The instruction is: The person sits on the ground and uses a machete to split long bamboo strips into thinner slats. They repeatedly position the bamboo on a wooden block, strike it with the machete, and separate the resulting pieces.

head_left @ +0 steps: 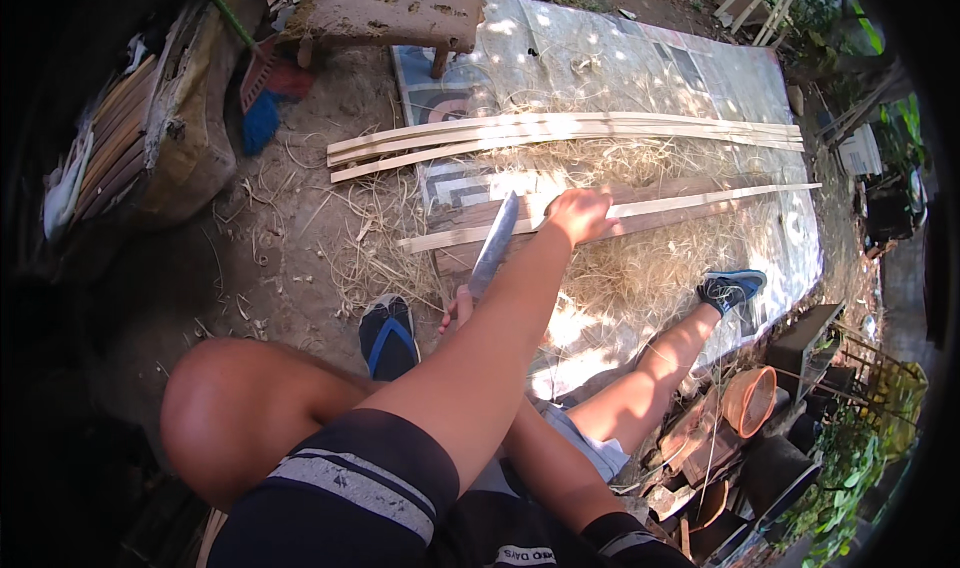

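Left hand (582, 216) holds the strip (700, 200), seemingly with room beside the blade (495, 240).

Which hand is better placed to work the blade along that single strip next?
Likely the right hand: it holds the knife, while the left hand is busy gripping the strip.

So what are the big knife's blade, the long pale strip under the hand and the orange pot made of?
The knife's blade looks like smooth metal: grey with a soft shine.
The pale strip seems to be bare bamboo or wood: cream-coloured, with shavings around it.
The orange pot could be clay or plastic; its plain colour doesn't settle it.
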Demonstrator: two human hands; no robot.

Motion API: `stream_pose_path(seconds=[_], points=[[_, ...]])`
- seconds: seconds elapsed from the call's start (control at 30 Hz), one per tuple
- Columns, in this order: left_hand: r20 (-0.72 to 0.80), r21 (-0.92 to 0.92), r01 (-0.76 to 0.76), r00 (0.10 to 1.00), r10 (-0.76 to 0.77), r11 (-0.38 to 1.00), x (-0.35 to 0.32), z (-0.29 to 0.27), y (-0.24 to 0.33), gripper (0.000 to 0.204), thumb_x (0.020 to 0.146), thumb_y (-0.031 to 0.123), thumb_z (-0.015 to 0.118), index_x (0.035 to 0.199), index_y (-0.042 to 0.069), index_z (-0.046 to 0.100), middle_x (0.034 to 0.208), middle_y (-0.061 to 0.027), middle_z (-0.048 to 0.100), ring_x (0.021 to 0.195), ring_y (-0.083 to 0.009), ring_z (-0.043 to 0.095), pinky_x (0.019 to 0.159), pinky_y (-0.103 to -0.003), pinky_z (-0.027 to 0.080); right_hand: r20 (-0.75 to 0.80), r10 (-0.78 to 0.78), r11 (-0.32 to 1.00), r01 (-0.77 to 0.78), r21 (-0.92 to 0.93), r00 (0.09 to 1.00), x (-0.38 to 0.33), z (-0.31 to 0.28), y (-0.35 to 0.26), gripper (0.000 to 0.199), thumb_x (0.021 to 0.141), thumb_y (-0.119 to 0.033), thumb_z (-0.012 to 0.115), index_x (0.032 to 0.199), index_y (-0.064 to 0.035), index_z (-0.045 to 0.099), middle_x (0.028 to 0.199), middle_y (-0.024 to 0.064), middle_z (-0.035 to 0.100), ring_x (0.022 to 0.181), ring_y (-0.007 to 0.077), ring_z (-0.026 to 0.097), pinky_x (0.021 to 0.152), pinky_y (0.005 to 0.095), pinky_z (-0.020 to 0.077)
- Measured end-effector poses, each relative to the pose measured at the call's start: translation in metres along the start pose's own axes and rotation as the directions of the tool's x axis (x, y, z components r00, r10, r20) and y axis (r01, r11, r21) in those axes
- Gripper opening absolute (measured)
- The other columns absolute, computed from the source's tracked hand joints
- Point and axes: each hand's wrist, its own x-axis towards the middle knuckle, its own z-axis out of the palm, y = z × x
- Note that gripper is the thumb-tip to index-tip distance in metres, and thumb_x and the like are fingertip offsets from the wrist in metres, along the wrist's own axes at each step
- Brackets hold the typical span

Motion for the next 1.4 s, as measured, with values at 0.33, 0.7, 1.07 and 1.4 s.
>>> stream_pose_path(seconds=[0.33,0.7,1.07,1.4], points=[[0.259,0.398,-0.285,0.947,0.191,0.872,0.016,-0.068,-0.014,0.066,0.084,0.066,0.072,0.114,0.007,0.074,0.128,-0.013,0.064,0.113,-0.0332,0.065,0.088,-0.044,0.058,0.143,-0.235,0.688,0.268,-0.674,0.961,-0.029,-0.041,0.001,0.061,0.096,-0.03,0.066,0.147,-0.0073,0.044,0.12,0.0251,0.068,0.102,0.0398,0.07,0.086,0.0466,0.0562],[0.562,0.567,-0.085,0.767,-0.309,0.819,-0.158,-0.234,-0.052,0.06,0.094,0.061,0.061,0.11,0.004,0.071,0.104,-0.0181,0.074,0.101,-0.0356,0.071,0.086,-0.049,0.057,-0.622,-0.472,0.599,-0.291,-0.746,0.625,0.004,-0.247,0.027,0.039,0.102,-0.038,0.059,0.11,-0.0004,0.051,0.085,0.0282,0.07,0.081,0.0473,0.07,0.069,0.0541,0.0565],[0.357,0.487,-0.158,0.934,-0.031,0.859,-0.279,-0.191,-0.143,0.023,0.102,0.024,0.052,0.096,0.005,0.065,0.084,-0.0162,0.071,0.079,-0.0362,0.072,0.07,-0.047,0.058,-0.546,-0.496,0.52,-0.273,-0.809,0.675,0.013,-0.209,0.003,0.041,0.104,-0.047,0.052,0.107,-0.0061,0.055,0.086,0.0259,0.071,0.078,0.0477,0.071,0.066,0.0584,0.056],[0.306,0.186,0.17,0.926,-0.222,0.968,-0.287,-0.178,-0.126,0.033,0.104,0.034,0.048,0.094,0.01,0.068,0.082,-0.0208,0.068,0.082,-0.0467,0.065,0.075,-0.059,0.05,-0.114,-0.513,0.365,0.096,-0.926,0.851,-0.014,-0.102,-0.015,0.045,0.105,-0.049,0.049,0.113,-0.005,0.055,0.093,0.0215,0.07,0.082,0.0435,0.071,0.071,0.0545,0.0571]])
